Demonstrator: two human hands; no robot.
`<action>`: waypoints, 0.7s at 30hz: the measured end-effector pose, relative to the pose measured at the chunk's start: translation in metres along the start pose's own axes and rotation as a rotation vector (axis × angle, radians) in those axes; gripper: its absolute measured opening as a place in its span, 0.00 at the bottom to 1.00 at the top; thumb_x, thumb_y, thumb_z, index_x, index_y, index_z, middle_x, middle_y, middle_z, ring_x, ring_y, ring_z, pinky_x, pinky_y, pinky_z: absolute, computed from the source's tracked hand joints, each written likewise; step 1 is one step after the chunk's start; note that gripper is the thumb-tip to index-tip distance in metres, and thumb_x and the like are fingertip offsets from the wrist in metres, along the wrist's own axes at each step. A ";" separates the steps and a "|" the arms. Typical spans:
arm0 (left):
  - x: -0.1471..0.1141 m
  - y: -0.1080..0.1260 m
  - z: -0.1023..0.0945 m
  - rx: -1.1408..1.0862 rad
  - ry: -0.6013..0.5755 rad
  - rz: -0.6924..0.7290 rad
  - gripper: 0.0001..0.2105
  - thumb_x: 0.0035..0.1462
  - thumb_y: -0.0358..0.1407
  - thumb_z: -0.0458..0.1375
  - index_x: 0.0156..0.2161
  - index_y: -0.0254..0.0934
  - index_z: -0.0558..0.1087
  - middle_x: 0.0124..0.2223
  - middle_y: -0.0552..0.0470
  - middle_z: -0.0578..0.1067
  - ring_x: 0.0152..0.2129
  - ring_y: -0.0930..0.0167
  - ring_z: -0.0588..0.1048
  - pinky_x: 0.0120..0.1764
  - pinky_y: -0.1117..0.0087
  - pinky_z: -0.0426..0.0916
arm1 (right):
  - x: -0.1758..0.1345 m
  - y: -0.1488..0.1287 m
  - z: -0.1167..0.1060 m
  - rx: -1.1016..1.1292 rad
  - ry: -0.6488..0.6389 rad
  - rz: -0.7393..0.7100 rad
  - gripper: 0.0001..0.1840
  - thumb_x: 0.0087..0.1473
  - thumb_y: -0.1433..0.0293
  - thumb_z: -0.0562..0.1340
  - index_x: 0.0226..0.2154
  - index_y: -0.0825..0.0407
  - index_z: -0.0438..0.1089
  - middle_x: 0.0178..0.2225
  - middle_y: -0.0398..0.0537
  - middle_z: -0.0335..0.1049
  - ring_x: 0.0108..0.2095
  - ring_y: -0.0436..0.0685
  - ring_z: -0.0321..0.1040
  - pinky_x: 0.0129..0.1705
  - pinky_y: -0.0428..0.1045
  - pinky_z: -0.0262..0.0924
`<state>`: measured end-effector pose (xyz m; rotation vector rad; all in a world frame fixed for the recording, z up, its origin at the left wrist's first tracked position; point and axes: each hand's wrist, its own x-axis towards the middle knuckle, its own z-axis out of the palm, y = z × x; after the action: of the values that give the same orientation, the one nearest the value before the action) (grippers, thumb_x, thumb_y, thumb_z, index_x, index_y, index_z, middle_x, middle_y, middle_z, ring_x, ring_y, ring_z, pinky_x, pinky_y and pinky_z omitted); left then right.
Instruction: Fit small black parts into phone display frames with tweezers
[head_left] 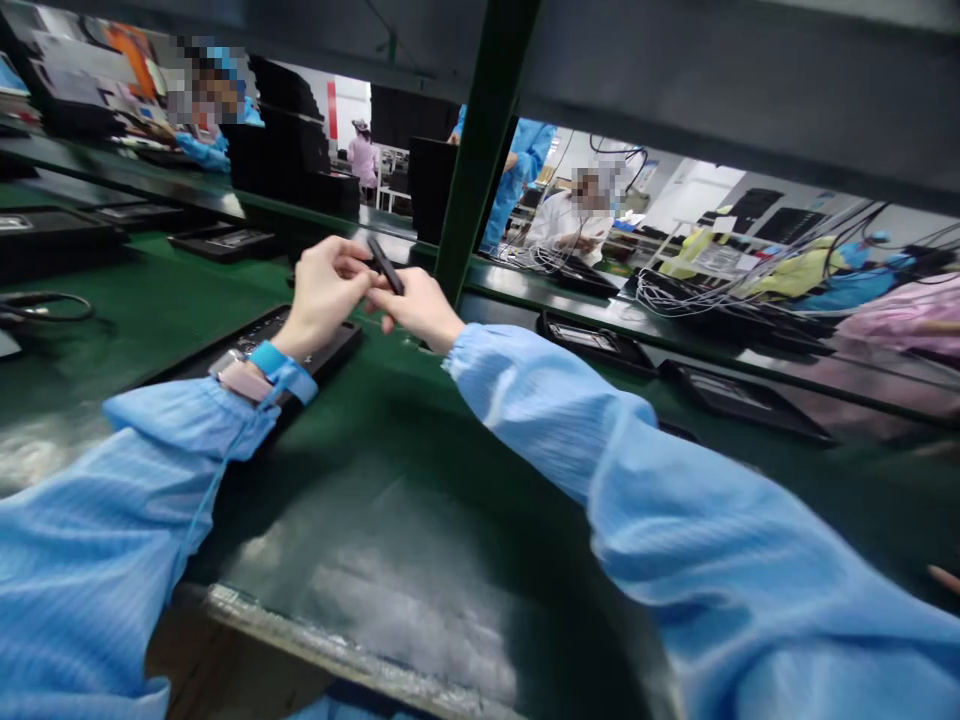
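My right hand (424, 308) is closed round a slim black pen-shaped tool (384, 264), which slants up and to the left out of the fingers. Close against it, my left hand (322, 290) has thumb and fingers pinched together. Whatever lies between those fingertips is too small or hidden to tell. Both hands are raised over the far end of a black tray-like panel (341, 345) on the green bench, and my left forearm covers much of that panel. A blue strap (289, 370) circles my left wrist.
Black framed panels (225, 240) lie at the back left, with more panels (596, 340) along the right. A green post (480, 150) rises just behind my hands under a low shelf (712, 90). White cables (675, 300) bundle at the right. Several people work beyond the bench.
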<state>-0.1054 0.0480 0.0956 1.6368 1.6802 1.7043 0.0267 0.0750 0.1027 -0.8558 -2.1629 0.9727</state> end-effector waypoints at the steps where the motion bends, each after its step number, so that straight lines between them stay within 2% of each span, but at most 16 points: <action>1: -0.013 0.006 0.015 -0.029 -0.009 0.029 0.11 0.42 0.24 0.55 0.35 0.33 0.68 0.28 0.56 0.74 0.26 0.74 0.73 0.31 0.75 0.66 | -0.019 -0.001 -0.012 -0.005 0.001 0.019 0.11 0.56 0.68 0.57 0.33 0.58 0.70 0.27 0.45 0.71 0.18 0.41 0.60 0.24 0.38 0.56; 3: -0.043 0.016 0.039 -0.144 -0.073 0.115 0.11 0.43 0.24 0.55 0.35 0.35 0.66 0.27 0.56 0.74 0.25 0.74 0.73 0.28 0.75 0.66 | -0.060 0.001 -0.035 -0.035 0.010 0.081 0.10 0.54 0.68 0.58 0.32 0.58 0.71 0.23 0.43 0.69 0.16 0.42 0.58 0.23 0.39 0.55; 5: -0.076 0.025 0.053 -0.223 -0.222 0.144 0.11 0.44 0.27 0.57 0.36 0.36 0.64 0.26 0.57 0.73 0.23 0.74 0.73 0.27 0.76 0.65 | -0.101 0.008 -0.053 -0.073 0.026 0.131 0.11 0.53 0.66 0.59 0.31 0.58 0.71 0.18 0.41 0.66 0.16 0.43 0.58 0.23 0.40 0.55; 8: -0.116 0.039 0.064 -0.276 -0.450 0.113 0.14 0.45 0.28 0.59 0.38 0.37 0.63 0.25 0.59 0.73 0.23 0.75 0.73 0.27 0.76 0.65 | -0.151 0.020 -0.067 -0.076 -0.002 0.215 0.12 0.53 0.66 0.58 0.35 0.57 0.72 0.15 0.40 0.64 0.16 0.45 0.61 0.24 0.41 0.55; 10: -0.134 0.047 0.067 -0.272 -0.528 0.098 0.15 0.46 0.28 0.59 0.40 0.38 0.62 0.25 0.59 0.73 0.22 0.75 0.72 0.26 0.77 0.64 | -0.173 0.023 -0.069 -0.068 -0.049 0.268 0.11 0.53 0.68 0.59 0.34 0.57 0.73 0.14 0.39 0.64 0.16 0.45 0.61 0.24 0.40 0.54; 14: -0.151 0.053 0.070 -0.225 -0.583 0.195 0.13 0.48 0.26 0.57 0.37 0.38 0.60 0.26 0.59 0.73 0.21 0.77 0.70 0.26 0.78 0.64 | -0.195 0.020 -0.071 -0.108 -0.112 0.298 0.07 0.51 0.70 0.61 0.27 0.57 0.72 0.13 0.39 0.64 0.16 0.43 0.59 0.22 0.39 0.51; 18: -0.159 0.047 0.071 -0.160 -0.643 0.318 0.12 0.48 0.23 0.55 0.35 0.38 0.59 0.27 0.59 0.72 0.21 0.79 0.69 0.25 0.80 0.63 | -0.206 0.022 -0.073 -0.175 -0.097 0.239 0.11 0.54 0.69 0.59 0.23 0.57 0.70 0.13 0.39 0.62 0.15 0.42 0.57 0.20 0.38 0.49; 21: -0.168 0.047 0.077 -0.120 -0.665 0.341 0.12 0.47 0.23 0.54 0.35 0.38 0.59 0.28 0.59 0.70 0.21 0.79 0.68 0.24 0.80 0.62 | -0.207 0.026 -0.069 -0.264 -0.092 0.146 0.12 0.54 0.71 0.58 0.21 0.57 0.68 0.13 0.39 0.62 0.15 0.41 0.55 0.20 0.39 0.48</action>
<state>0.0373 -0.0570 0.0247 2.1918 1.0097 1.1366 0.2110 -0.0392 0.0654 -1.1265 -2.3704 0.8192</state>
